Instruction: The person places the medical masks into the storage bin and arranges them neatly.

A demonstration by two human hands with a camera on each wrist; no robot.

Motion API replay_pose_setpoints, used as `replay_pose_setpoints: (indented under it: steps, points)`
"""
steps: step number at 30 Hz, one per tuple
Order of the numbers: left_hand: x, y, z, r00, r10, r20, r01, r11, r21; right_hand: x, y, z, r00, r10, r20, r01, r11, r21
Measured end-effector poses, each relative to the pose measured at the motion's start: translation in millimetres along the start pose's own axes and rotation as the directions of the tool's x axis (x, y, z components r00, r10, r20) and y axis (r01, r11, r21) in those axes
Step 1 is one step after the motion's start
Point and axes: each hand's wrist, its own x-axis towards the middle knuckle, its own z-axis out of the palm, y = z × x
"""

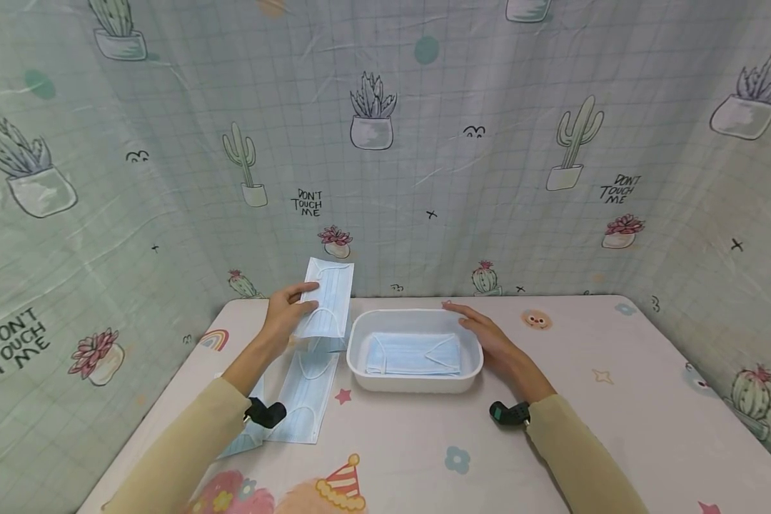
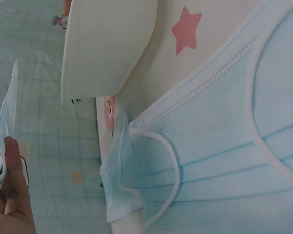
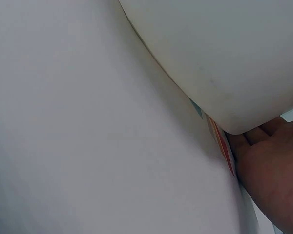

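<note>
My left hand pinches a light blue pleated face mask by its left edge, upright above the table and left of the container. In the left wrist view the held mask shows almost edge-on between thumb and fingers. My right hand holds the back right corner of a white plastic container, fingers along the outside of the rim. The right wrist view shows its palm against the container wall. Inside the container lies a face mask, ear loops on top.
More face masks lie left of the container: one flat mask below my left hand, another mask partly hidden by the left forearm. The patterned table meets a cactus-print curtain at the back and sides.
</note>
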Motion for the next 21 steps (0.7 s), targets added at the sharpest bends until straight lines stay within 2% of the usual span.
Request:
replay_pose_setpoints:
  steps: [6, 15, 21]
  points:
    - [-5.7, 7.2, 12.9, 0.999, 0.036, 0.037, -0.035, 0.999, -0.013, -0.2, 0.2, -0.8, 1.0, -0.004, -0.001, 0.004, 1.0, 0.002]
    - [-12.1, 15.2, 32.5, 0.994, 0.054, 0.097, -0.053, 0.999, -0.015, 0.7, 0.6, -1.0, 1.0, -0.006, -0.002, 0.006, 1.0, 0.005]
    - [-13.5, 20.8, 43.7, 0.984, 0.085, 0.155, -0.083, 0.996, -0.018, 0.2, 0.6, -0.4, 1.0, -0.014, 0.0, 0.014, 1.0, 0.007]
